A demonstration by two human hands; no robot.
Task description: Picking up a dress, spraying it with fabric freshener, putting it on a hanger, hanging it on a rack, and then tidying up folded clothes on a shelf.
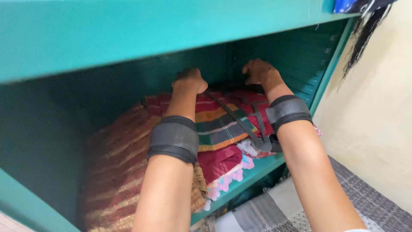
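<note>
Both my arms reach deep into a teal metal cupboard shelf (253,169). My left hand (190,81) is curled into a fist at the back, on top of a pile of folded striped cloths (219,124) in red, green and orange. My right hand (261,72) has bent fingers at the back of the same pile, near a dark strap (240,122) that runs across the cloth. Whether either hand grips the cloth or the strap is hidden. Dark bands wrap both wrists.
A red and gold woven cloth bundle (113,172) fills the shelf's left side. The upper shelf (163,30) hangs close above my hands. A cream wall (377,120) stands right, with dark strands of hair hanging from the top. Grey patterned fabric (365,202) lies below.
</note>
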